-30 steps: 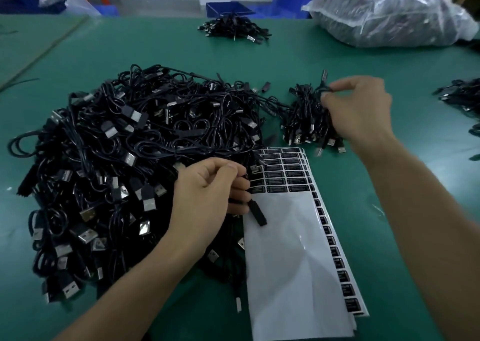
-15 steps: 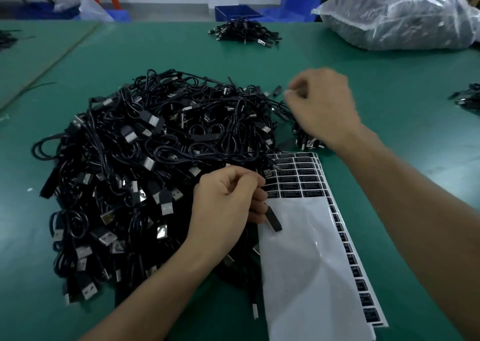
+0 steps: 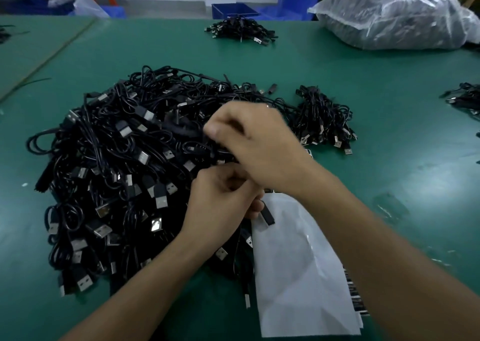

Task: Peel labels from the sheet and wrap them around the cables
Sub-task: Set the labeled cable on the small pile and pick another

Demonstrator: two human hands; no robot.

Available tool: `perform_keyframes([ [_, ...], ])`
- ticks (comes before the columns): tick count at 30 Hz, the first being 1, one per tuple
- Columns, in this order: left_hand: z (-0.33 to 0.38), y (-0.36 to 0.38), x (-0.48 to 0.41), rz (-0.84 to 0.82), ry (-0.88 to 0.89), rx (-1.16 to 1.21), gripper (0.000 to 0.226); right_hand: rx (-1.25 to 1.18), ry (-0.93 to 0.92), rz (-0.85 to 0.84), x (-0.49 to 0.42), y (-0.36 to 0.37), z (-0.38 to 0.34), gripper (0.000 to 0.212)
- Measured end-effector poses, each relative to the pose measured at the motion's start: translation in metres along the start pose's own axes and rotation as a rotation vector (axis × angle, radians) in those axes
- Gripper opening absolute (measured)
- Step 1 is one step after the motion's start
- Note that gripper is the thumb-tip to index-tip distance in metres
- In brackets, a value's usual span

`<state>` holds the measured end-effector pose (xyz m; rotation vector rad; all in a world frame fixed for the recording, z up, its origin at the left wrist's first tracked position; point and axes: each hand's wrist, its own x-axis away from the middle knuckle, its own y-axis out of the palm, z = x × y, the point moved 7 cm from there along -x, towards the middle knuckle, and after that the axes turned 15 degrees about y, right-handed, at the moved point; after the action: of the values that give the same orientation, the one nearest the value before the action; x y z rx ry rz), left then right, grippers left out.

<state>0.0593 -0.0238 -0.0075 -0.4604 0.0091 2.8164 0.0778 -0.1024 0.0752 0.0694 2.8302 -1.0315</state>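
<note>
A big heap of black USB cables (image 3: 117,158) covers the left and middle of the green table (image 3: 389,158). My left hand (image 3: 220,205) grips one cable at the heap's near right side; its black connector (image 3: 267,216) sticks out over the label sheet (image 3: 293,262). The sheet is mostly bare white backing, with black labels (image 3: 355,299) showing along its right edge beside my forearm. My right hand (image 3: 259,145), blurred, is curled over the heap just above the left hand and pinches a cable there. A small cable bundle (image 3: 322,117) lies to the right.
Another cable bundle (image 3: 239,30) lies at the far middle of the table. A large clear plastic bag (image 3: 394,13) full of cables sits at the far right. More cables (image 3: 465,99) reach in at the right edge. Blue bins (image 3: 233,10) stand beyond the table.
My right hand left the small bundle on the right and swung left onto the big heap, above my left hand. The left hand kept holding its cable.
</note>
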Motion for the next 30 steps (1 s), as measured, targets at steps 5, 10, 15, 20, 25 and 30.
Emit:
perform_keyframes([
  [5,0.0,0.001,0.001,0.016,-0.077,0.217,0.046,-0.366,-0.091,0.188,0.026,-0.044,0.008,0.015],
  [10,0.003,-0.001,-0.002,-0.003,-0.107,0.467,0.055,-0.183,-0.097,0.227,0.052,-0.032,0.031,0.009],
  [15,0.007,0.0,-0.003,0.021,-0.026,0.435,0.042,-0.2,-0.073,0.348,0.059,-0.03,0.047,0.009],
  [20,0.017,-0.006,-0.005,0.116,0.1,0.355,0.03,-0.328,0.008,0.173,0.06,-0.022,0.059,0.012],
  [25,0.016,-0.013,-0.004,0.211,0.115,0.341,0.026,-0.213,0.078,0.037,0.065,-0.018,0.077,0.024],
  [30,0.019,-0.028,-0.007,0.302,0.145,0.405,0.033,-0.117,0.125,-0.013,0.061,-0.022,0.09,0.018],
])
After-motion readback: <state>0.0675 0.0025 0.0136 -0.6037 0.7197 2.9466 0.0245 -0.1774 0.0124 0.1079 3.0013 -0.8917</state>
